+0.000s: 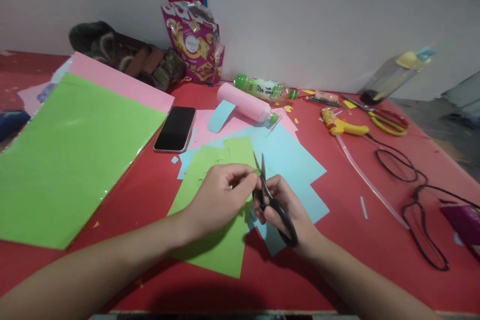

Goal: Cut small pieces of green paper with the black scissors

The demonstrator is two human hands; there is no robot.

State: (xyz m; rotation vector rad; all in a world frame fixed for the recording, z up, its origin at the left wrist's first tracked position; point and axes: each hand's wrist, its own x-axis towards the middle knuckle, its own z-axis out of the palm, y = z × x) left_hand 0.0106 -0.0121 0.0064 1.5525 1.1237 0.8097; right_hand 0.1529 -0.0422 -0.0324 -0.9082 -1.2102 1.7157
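In my right hand is a pair of black-handled scissors, its blades parted and pointing away from me. My left hand pinches a small scrap of green paper right beside the blades. Most of that scrap is hidden by my fingers. Under both hands lies a cut sheet of green paper, with small snipped bits on it. Light blue paper is spread beneath and to the right. Beyond it rests a bottle wrapped in pink paper, with a blue strip against its side.
A phone and large green sheets lie left. At the back are a snack bag and a green-labelled bottle. A yellow glue gun with cord, larger scissors and a tilted clear bottle occupy the right.
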